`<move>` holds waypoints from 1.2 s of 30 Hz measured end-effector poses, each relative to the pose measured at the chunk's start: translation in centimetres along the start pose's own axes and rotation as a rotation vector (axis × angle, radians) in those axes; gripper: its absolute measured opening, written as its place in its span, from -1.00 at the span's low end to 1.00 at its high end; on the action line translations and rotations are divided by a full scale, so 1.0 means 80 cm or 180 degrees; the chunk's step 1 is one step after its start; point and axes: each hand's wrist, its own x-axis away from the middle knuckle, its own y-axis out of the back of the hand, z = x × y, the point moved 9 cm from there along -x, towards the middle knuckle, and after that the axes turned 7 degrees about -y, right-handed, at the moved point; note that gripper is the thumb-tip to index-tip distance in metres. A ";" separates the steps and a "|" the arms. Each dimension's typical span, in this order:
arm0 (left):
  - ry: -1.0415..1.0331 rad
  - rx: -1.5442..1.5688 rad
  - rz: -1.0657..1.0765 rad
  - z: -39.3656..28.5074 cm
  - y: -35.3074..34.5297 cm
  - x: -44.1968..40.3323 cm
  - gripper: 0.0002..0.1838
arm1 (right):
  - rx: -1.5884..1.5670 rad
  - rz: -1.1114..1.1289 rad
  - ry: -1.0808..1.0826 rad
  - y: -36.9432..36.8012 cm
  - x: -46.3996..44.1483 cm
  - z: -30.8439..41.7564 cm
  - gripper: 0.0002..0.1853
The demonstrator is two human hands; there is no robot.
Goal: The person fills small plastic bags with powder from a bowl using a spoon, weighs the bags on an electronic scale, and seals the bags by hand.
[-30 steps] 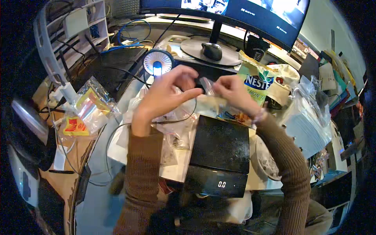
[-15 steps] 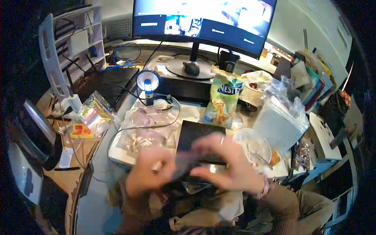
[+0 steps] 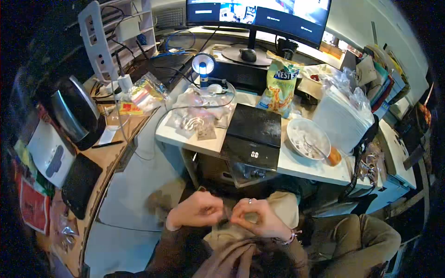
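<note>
Over my lap, below the desk edge, my left hand (image 3: 198, 209) is closed with its fingertips pinched. My right hand (image 3: 259, 218), wearing a ring, faces it in a pinch with thumb and fingers making a loop. Something faint and see-through seems to span the small gap between them, too unclear to name. Just ahead, a black digital scale (image 3: 254, 125) with a lit display sits at the front of the white desk. Right of it is a white bowl (image 3: 291, 144) containing whitish powder and a spoon. Clear plastic bags (image 3: 206, 132) lie left of the scale.
Behind the scale stands a yellow-green Nestea bag (image 3: 279, 88). A lit lamp-like device (image 3: 203, 69) stands at the back left. White stacked containers (image 3: 344, 118) are on the right. A monitor (image 3: 278, 23) is at the back, and a pen (image 3: 107, 144) lies on the left table.
Both hands have come down from in front of the scale to over my lap. The view has tilted downward, and the scale's display now shows.
</note>
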 end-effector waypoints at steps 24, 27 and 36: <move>0.0272 0.0084 -0.0303 -0.017 -0.099 -0.067 -0.86 | 0.0524 -0.1904 -0.0348 0.058 0.101 -0.056 -0.92; 0.0413 0.0061 -0.0257 -0.011 -0.099 -0.064 -0.86 | 0.0130 -0.1832 -0.0325 0.055 0.101 -0.068 -0.91; 0.0310 -0.0086 -0.0468 -0.014 -0.105 -0.060 -0.89 | 0.0771 -0.2127 -0.0176 0.063 0.105 -0.047 -0.90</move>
